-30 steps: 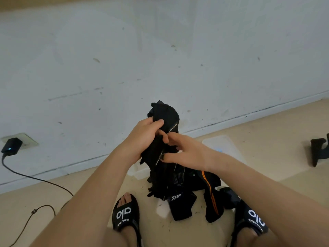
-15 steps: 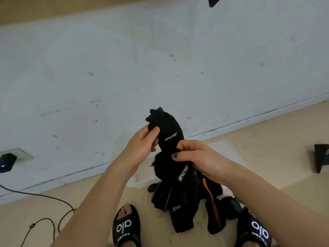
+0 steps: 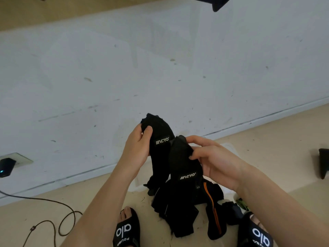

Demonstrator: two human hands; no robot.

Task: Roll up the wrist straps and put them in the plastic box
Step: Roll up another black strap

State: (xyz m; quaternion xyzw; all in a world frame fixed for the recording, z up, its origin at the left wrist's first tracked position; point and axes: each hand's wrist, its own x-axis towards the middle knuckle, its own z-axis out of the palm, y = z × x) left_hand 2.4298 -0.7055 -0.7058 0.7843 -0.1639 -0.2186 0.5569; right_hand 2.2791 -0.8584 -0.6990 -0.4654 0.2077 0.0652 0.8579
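Observation:
Two black wrist straps with white logos are held up in front of me. My left hand [image 3: 138,148] pinches the top of the left wrist strap [image 3: 160,139]. My right hand [image 3: 213,163] grips the upper end of the right wrist strap [image 3: 185,168]. Both straps hang down into a pile of black straps [image 3: 179,209] on the floor, one with an orange stripe [image 3: 212,207]. The clear plastic box [image 3: 228,146] lies on the floor behind my hands, mostly hidden by them.
A white wall rises just behind the box. A black charger [image 3: 6,167] sits in a wall socket at the left, its cable [image 3: 53,211] looping over the floor. My feet in black slides [image 3: 125,232] flank the pile. A dark object [image 3: 323,165] stands at the right edge.
My two hands have drawn apart, so one bundled strap now shows as two separate straps. My right hand has shifted from the lower part up to the second strap's top end.

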